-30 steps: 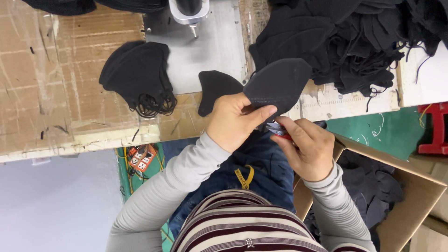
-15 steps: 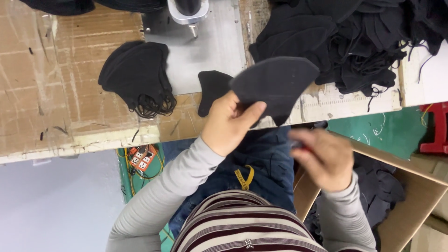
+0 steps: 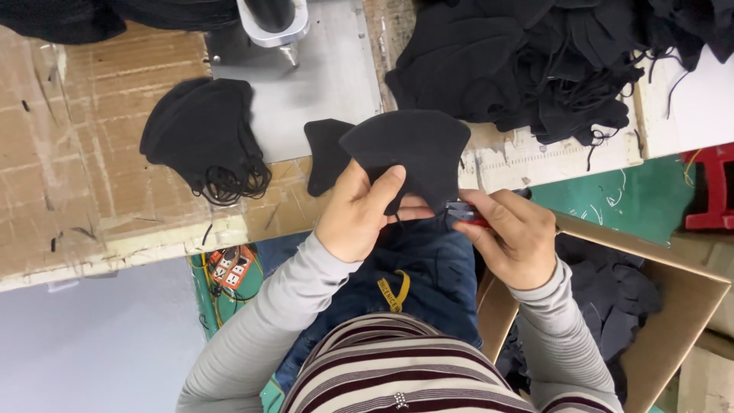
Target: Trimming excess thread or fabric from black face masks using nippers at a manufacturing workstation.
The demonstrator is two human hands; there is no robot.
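Biggest risk, probably: cutting into the black mask [image 3: 409, 149] itself, held up above the lap just short of the bench edge, pinched by the left hand [image 3: 355, 218] with thumb on the near face and fingers folded behind. Pinned on 1 side only, so likely to swing or fold toward the blades if that grip loosens. Next, a nicked finger: right hand [image 3: 512, 237] closed around small red-handled snips [image 3: 462, 214], tips right at the mask's lower edge and close to the left thumb; blades mostly hidden, so impossible to tell how wide apart. Lesser risk: a thin strap or thread caught by mistake, too fine to make out here. Around all this, from big to small: cardboard-covered bench [image 3: 84, 153] across the top; a large heap of black masks [image 3: 535, 61] at the upper right, straps trailing over the edge; an open cardboard box [image 3: 688, 306] beside the right elbow with dark pieces inside; a grey metal plate [image 3: 321, 84] under a machine head [image 3: 271, 23]; a neat stack of masks [image 3: 202, 134] to the left; 1 loose black piece [image 3: 325, 149] lying partly behind the held mask; a red stool [image 3: 711, 191]; a power strip [image 3: 229, 264] down by the knee. Nothing between the 2 hands and the mask; only the heap's dangling straps near enough to snag.
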